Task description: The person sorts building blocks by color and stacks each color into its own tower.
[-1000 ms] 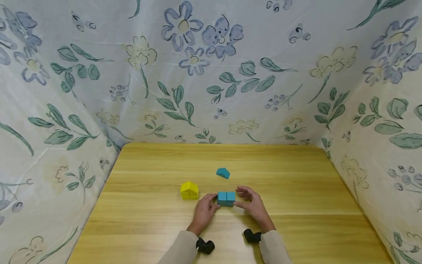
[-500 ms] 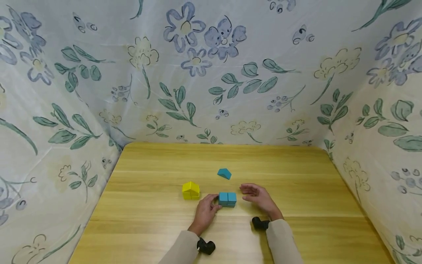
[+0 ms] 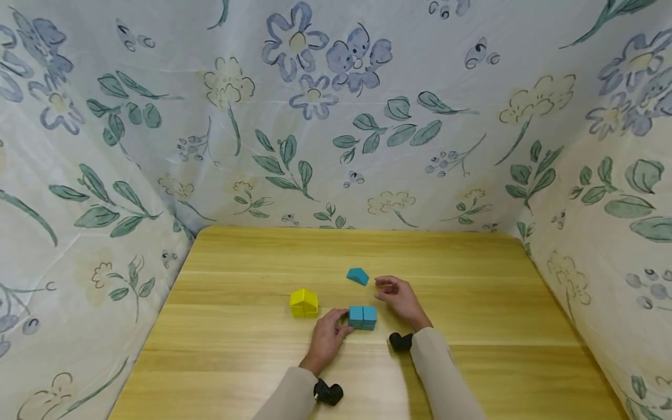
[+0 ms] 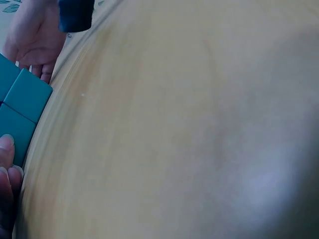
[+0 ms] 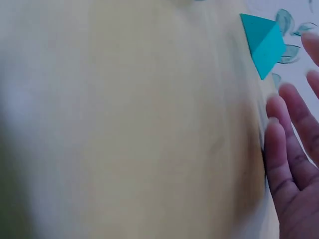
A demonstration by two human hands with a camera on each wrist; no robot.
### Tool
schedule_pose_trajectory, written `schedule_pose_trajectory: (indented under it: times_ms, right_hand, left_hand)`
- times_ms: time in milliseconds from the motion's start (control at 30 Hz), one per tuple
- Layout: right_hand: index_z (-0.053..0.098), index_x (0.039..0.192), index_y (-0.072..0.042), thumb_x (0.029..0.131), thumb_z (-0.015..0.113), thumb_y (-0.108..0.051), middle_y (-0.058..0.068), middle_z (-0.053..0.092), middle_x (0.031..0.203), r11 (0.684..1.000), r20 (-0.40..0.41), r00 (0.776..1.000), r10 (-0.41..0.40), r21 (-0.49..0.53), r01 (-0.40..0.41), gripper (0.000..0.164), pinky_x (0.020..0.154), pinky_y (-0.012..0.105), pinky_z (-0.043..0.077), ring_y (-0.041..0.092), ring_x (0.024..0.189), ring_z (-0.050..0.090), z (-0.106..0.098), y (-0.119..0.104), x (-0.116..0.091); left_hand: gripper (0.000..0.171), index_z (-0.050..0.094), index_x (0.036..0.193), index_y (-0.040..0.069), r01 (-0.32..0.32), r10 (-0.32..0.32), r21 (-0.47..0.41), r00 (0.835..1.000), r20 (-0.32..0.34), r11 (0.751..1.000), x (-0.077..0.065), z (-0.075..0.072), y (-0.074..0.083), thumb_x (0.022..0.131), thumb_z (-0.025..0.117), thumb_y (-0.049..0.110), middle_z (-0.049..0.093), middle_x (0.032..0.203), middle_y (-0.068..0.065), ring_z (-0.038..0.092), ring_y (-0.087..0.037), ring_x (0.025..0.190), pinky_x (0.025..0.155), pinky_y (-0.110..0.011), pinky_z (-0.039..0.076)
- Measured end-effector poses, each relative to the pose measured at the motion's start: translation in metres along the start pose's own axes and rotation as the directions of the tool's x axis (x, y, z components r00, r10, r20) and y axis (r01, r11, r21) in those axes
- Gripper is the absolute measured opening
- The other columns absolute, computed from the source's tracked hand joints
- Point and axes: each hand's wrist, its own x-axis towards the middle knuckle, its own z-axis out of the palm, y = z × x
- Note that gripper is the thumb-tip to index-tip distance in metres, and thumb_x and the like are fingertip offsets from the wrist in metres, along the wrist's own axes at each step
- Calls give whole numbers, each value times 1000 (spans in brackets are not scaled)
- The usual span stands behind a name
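Blue blocks stand stacked and side by side on the table, with seams between them. My left hand grips this stack at its left end, thumb at the front and a finger behind. In the left wrist view the thumb presses on a face of a blue block. A loose blue triangular block lies farther back. Just right of it is my right hand, fingers relaxed and holding nothing. The right wrist view has the triangular block beyond the fingertips.
To the left of the blue stack is a yellow block stack with a peaked triangular top. The wooden table ends at floral cloth walls behind and on both sides. Each wrist wears a small black camera.
My right hand let go of the right side of the blue stack, drew away to the right, then moved back toward the triangular block. My left hand stays at the stack.
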Motion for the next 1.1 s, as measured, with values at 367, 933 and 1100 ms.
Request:
schedule_pose_trajectory:
  times_ms: [367,933,1100]
  right_hand:
    - [62,124,-5,84,76,-14,12,61,118,978,40,999,-2,-210,10,43,78,36,49,23,93,55,9,-8,46]
    - [64,117,-1,84,75,-10,11,59,107,947,66,998,-11,-321,31,36,74,35,43,22,84,47,7,-6,59]
    - [62,119,0,86,74,-12,12,58,106,946,86,996,-34,-317,60,37,77,36,43,23,87,48,5,-2,59]
  left_hand:
    - [38,61,124,2,-7,7,-17,1000,0,1000,0,0,-5,88,70,14,64,110,-6,49,-1,65,56,-20,46]
    - [39,61,124,4,-2,2,0,1000,2,1000,2,2,-4,88,69,15,64,114,-5,48,-1,64,57,-19,45]
    - [39,61,124,4,2,-2,4,1000,0,1000,3,2,-4,88,69,15,64,114,-6,48,-1,65,58,-19,45]
